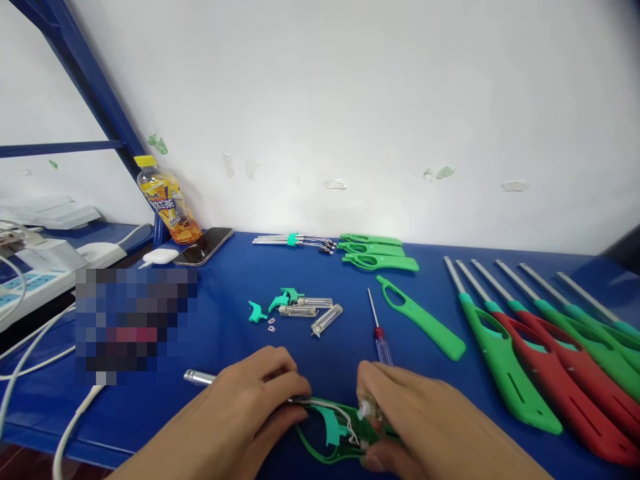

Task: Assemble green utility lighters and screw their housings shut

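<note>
An opened green lighter shell with a teal trigger and thin wires lies at the table's near edge, its metal nozzle tube sticking out to the left. My left hand presses down on the tube end of the shell, fingers curled over it. My right hand pinches a small clear gas tank piece at the shell's right part. A red-handled screwdriver lies just beyond my right hand.
Loose teal triggers and clear tanks lie mid-table. Green shell halves and metal tubes sit near the wall. Several finished green and red lighters lie at right. A drink bottle, phone and power strip are at left.
</note>
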### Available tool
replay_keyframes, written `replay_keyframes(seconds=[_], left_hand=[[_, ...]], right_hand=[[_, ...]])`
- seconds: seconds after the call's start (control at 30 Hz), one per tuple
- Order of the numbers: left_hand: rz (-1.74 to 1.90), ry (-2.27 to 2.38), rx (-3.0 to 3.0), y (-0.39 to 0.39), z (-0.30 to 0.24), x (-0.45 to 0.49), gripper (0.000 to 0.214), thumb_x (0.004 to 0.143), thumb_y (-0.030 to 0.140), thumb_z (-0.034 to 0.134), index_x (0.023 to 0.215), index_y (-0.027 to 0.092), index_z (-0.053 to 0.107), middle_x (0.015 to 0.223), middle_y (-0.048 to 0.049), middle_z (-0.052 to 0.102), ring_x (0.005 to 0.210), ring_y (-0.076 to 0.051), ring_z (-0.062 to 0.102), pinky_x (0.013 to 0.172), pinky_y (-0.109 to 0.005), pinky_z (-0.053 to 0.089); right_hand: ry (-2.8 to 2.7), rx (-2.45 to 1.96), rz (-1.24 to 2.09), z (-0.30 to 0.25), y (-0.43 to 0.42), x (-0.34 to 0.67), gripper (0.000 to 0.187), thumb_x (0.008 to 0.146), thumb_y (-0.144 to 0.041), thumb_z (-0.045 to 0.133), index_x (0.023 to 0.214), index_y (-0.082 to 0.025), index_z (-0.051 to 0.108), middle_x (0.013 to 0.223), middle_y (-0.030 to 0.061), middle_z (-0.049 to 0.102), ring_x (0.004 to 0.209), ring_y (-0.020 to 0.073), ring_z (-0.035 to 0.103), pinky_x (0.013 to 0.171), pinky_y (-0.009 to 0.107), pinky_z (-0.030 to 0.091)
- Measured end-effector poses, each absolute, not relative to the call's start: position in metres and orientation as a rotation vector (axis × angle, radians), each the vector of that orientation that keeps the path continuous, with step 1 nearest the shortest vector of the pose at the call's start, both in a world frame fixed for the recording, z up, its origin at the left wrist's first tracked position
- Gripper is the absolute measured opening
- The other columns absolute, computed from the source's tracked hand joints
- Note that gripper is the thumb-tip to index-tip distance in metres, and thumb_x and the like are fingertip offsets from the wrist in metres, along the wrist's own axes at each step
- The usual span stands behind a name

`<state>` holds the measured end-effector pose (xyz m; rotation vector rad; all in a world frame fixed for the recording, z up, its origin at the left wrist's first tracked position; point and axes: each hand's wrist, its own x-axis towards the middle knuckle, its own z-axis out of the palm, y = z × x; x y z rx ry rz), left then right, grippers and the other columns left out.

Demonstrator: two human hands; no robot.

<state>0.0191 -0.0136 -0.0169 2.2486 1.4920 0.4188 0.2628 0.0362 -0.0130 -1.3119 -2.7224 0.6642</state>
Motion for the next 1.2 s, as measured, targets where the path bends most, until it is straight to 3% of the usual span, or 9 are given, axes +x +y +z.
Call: replay_keyframes(seconds=[0.27, 0.6, 1.2], left_hand=[[0.512, 1.479, 2.445, -0.01, -0.02, 0.024, 0.023, 0.102, 0.01, 0.055, 0.098, 0.026, 0.072, 0.102, 0.0019, 0.07, 0.085, -0.013, 0.073, 0.077, -0.019, 0.054], [0.568, 1.563, 2.349, -0.013, -0.021, 0.024, 0.021, 0.101, 0.012, 0.056, 0.093, 0.025, 0.07, 0.098, 0.0021, 0.07, 0.083, -0.013, 0.073, 0.076, -0.018, 0.056], [0.454, 1.563, 2.228, -0.013, -0.018, 0.027, 0.022, 0.106, 0.019, 0.048, 0.1, 0.027, 0.068, 0.104, 0.0015, 0.067, 0.092, -0.016, 0.07, 0.082, -0.023, 0.055]], right_hand=[[-2.728, -1.313, 0.657, -0.016, 0.041, 0.261, 0.048, 0.061, 0.001, 0.085, 0.074, -0.024, 0.046, 0.078, -0.004, 0.067, 0.061, 0.0161, 0.056, 0.055, 0.029, 0.025], [-2.716, -1.232, 0.627, -0.012, 0.039, 0.263, 0.045, 0.06, 0.009, 0.069, 0.072, -0.024, 0.04, 0.073, -0.0057, 0.063, 0.057, 0.0137, 0.054, 0.051, 0.027, 0.026], [-2.696, -1.376, 0.788, -0.007, 0.039, 0.259, 0.049, 0.068, 0.003, 0.085, 0.071, -0.022, 0.044, 0.08, -0.0036, 0.066, 0.064, 0.0164, 0.059, 0.055, 0.028, 0.027]])
